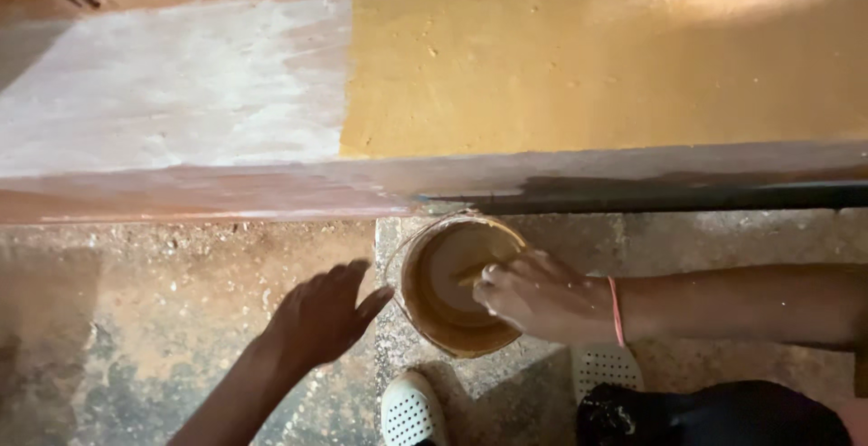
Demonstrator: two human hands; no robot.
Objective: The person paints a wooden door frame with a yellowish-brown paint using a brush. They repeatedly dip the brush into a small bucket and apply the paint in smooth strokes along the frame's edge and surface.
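While the long board (434,93) lay across the top, part whitish and part coated in ochre paint, the speckled concrete floor (136,319) spread beneath it. Just below the board's edge stood a round paint tub (425,319) of ochre liquid. Over it, the right hand (538,297) was closed on something dipped inside, too hidden to identify. Beside the tub, the left hand (316,315) hovered open, fingers spread.

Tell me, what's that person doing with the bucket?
A person crouches on a rough concrete floor by a small bucket of ochre paint. The right hand dips something into the paint; the tool itself is mostly hidden. The left hand is open, beside the bucket's rim. The wall above is ochre on the right, whitish on the left.
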